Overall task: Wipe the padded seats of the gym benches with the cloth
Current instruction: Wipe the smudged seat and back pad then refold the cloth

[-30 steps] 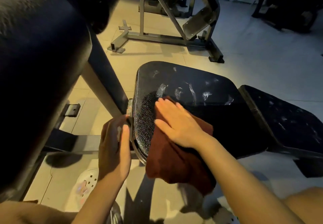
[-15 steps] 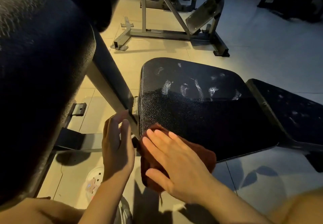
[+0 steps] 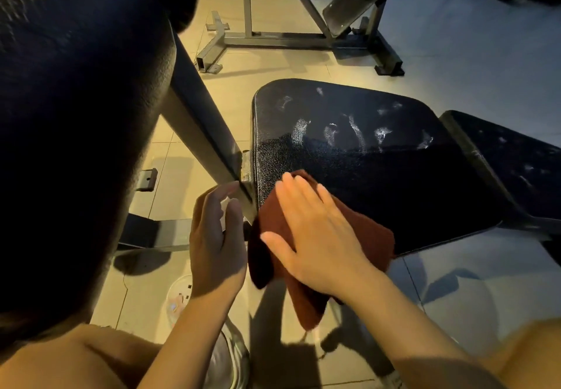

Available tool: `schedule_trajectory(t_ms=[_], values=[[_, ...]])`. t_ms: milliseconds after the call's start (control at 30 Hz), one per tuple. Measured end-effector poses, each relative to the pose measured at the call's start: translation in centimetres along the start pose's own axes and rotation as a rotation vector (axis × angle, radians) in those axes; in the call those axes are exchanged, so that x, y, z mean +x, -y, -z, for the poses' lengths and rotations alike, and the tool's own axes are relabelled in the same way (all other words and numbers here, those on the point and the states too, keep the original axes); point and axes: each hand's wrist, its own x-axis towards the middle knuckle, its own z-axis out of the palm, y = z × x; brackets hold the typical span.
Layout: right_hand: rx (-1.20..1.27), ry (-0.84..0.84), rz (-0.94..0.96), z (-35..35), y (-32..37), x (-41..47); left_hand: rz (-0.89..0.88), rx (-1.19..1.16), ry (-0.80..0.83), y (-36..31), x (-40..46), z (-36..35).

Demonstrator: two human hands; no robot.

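Head view shows the cloth (image 3: pixel 361 231), a dark red rag, lying over the near left corner of the padded seat (image 3: pixel 379 176), with part of it hanging off the seat's near edge toward the floor (image 3: pixel 455 64). The right hand (image 3: pixel 318 237) lies flat on the cloth, fingers straight and slightly spread, pressing it onto the seat rather than gripping it. The left hand (image 3: pixel 217 237) is just left of the seat's corner, beside the metal frame (image 3: pixel 206 133); its fingers are loosely curved around something pale, but whether it grips that or the frame cannot be told.

On progress, my judgement is that this seat is only partly done. The near half of the seat looks dark and uniform, while the far half carries whitish smears and streaks, so that band is probably unwiped. To the right of the seat, the adjoining pad (image 3: pixel 516 164) is also flecked with pale marks and looks untouched. To the left of the seat, a large dark pad (image 3: pixel 76 100) fills the view; its state is too dark to judge. Beyond the seat stands another machine (image 3: pixel 303 9), whose padding may also remain.
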Motion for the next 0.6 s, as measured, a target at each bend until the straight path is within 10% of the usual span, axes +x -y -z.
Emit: schedule_trajectory(t_ms=[367, 600], values=[[-0.365, -0.009, -0.091, -2.3, 4.5, 6.4, -0.101, 0.084, 0.046, 0.7, 0.1, 2.4], [-0.599, -0.173, 0.265, -4.3, 2.4, -2.0, -0.134, 0.095, 0.236, 2.7, -0.3, 4.5]])
